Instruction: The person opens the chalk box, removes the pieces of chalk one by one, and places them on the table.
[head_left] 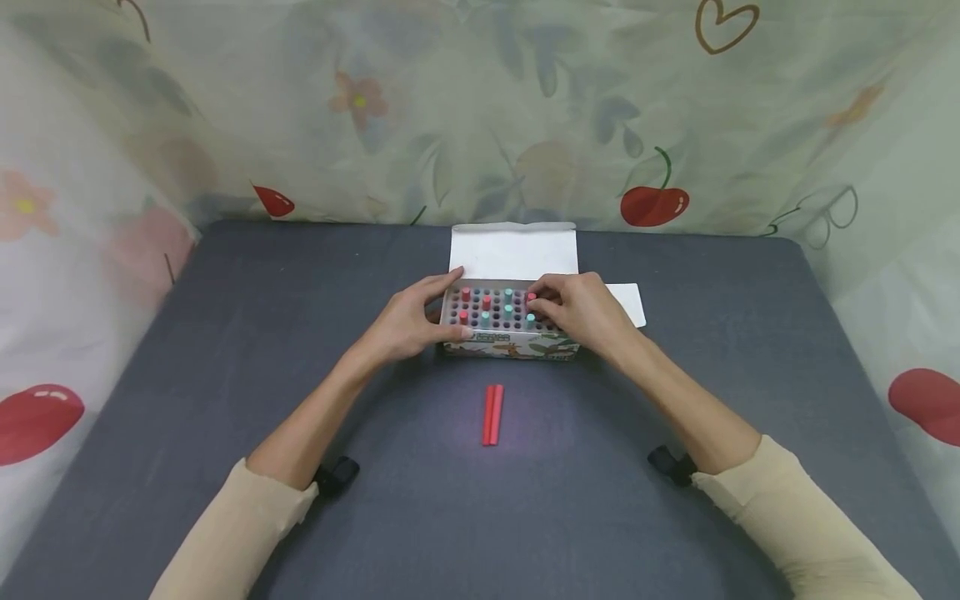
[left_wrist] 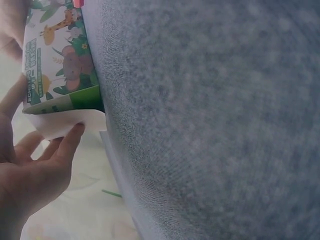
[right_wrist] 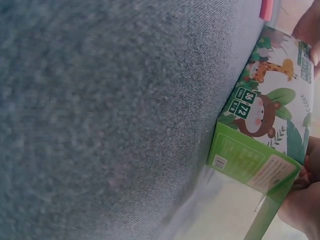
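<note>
A cardboard box (head_left: 512,345) printed with cartoon animals stands with its lid up; inside, a rack of round holes holds several red and teal sticks. My left hand (head_left: 408,321) grips the box's left end, thumb at the front edge and fingers toward the back. In the left wrist view, fingertips of the left hand (left_wrist: 42,170) touch a white end flap (left_wrist: 70,122). My right hand (head_left: 585,308) pinches the top of a red stick (head_left: 532,297) at the right part of the rack. How deep that stick sits cannot be seen.
Two red sticks (head_left: 492,415) lie side by side on the dark grey tabletop (head_left: 495,517), in front of the box. A white side flap (head_left: 628,304) sticks out to the right. Behind the table hangs a patterned curtain (head_left: 480,108).
</note>
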